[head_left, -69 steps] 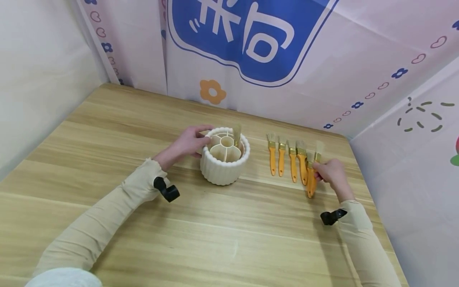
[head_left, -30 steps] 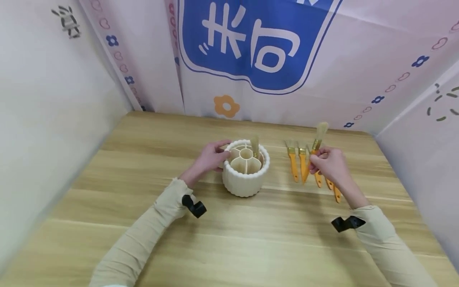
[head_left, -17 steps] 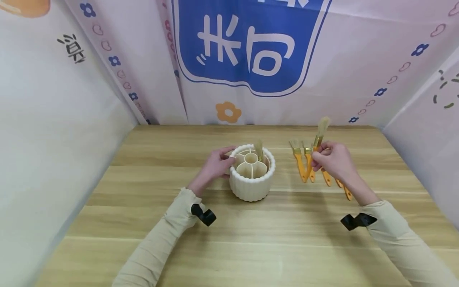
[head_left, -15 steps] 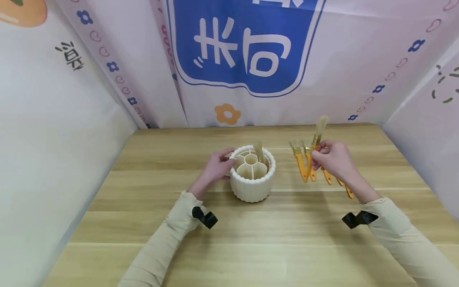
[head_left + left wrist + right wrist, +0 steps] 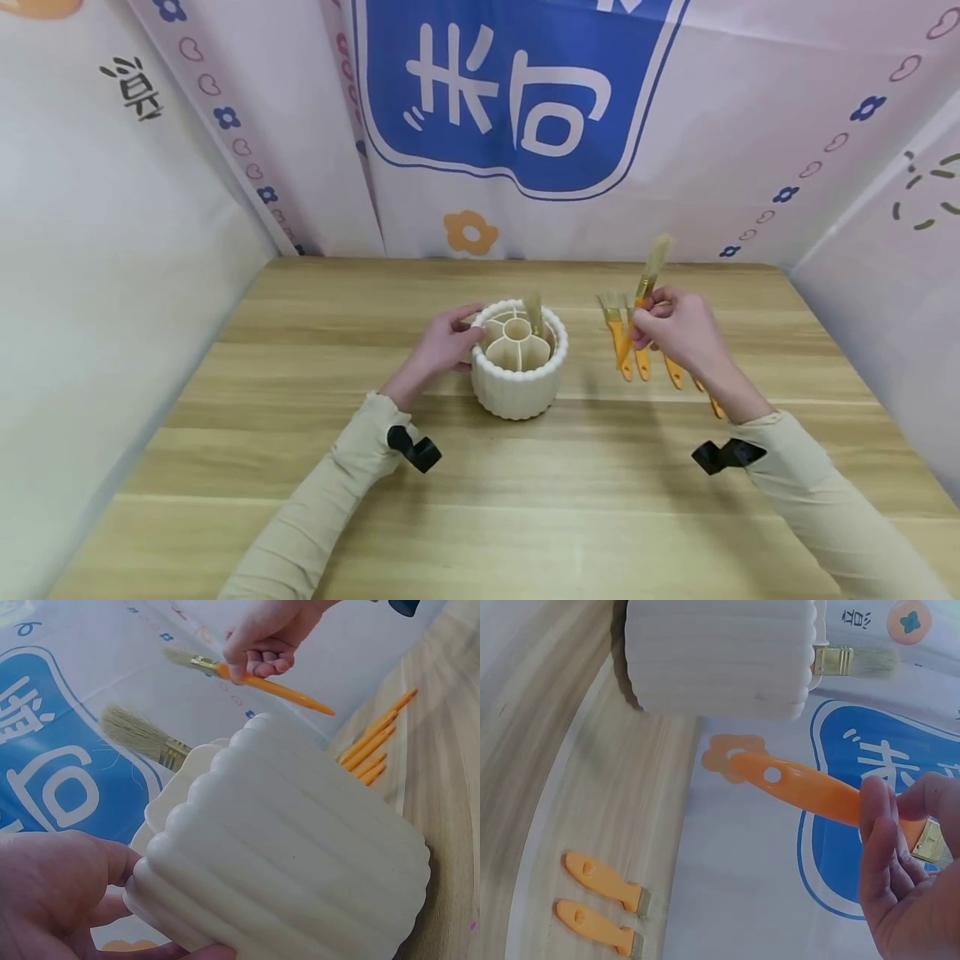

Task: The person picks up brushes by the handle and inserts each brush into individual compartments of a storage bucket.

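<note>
A white, ribbed round pot point(image 5: 517, 392) with a cream divider insert point(image 5: 517, 330) stands upright on the wooden table. My left hand point(image 5: 446, 343) grips its left side at the beaded rim. One paintbrush point(image 5: 533, 313) stands in a back right compartment, bristles up, its handle hidden inside. To the right, my right hand point(image 5: 681, 327) pinches the orange handle of another paintbrush point(image 5: 799, 784), held above the table. Its bristles point(image 5: 657, 254) point up and the handle end points down toward the left. In the right wrist view this handle shows a hanging hole.
Several more paintbrushes point(image 5: 616, 333) lie in a row under and beside my right hand, partly hidden by it. Printed fabric walls point(image 5: 300, 125) enclose the wooden table point(image 5: 480, 517) at the back and both sides.
My right hand has picked a paintbrush off the right end of the row, raised it bristles up and carried it left toward the pot. My left hand keeps its grip on the pot.
</note>
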Action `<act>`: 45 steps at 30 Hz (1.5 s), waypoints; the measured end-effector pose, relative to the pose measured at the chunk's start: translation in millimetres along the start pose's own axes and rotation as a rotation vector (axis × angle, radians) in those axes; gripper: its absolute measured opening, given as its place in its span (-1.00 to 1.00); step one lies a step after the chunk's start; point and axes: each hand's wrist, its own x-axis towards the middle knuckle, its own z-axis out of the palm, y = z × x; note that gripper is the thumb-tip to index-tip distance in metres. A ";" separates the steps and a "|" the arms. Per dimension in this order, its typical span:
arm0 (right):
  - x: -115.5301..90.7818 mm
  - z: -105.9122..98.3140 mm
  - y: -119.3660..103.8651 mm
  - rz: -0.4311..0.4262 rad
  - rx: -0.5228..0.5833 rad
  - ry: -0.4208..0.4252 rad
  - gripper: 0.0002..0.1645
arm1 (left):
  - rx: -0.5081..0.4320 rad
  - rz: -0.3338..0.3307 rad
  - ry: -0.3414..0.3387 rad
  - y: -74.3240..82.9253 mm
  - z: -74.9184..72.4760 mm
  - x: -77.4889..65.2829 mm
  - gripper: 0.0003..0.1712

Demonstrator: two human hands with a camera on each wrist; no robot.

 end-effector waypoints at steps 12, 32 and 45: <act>4.0 12.8 -20.3 -0.040 0.052 0.004 -0.74 | 0.004 -0.002 0.024 0.9 -13.5 -2.3 -0.42; -6.7 21.5 -35.0 -0.136 0.128 0.032 -0.79 | -0.002 0.028 0.015 -1.6 -3.8 -4.5 -0.43; -11.3 26.6 -51.3 -0.179 0.219 0.015 -0.82 | -0.001 0.025 0.023 0.0 -1.8 -6.9 -0.43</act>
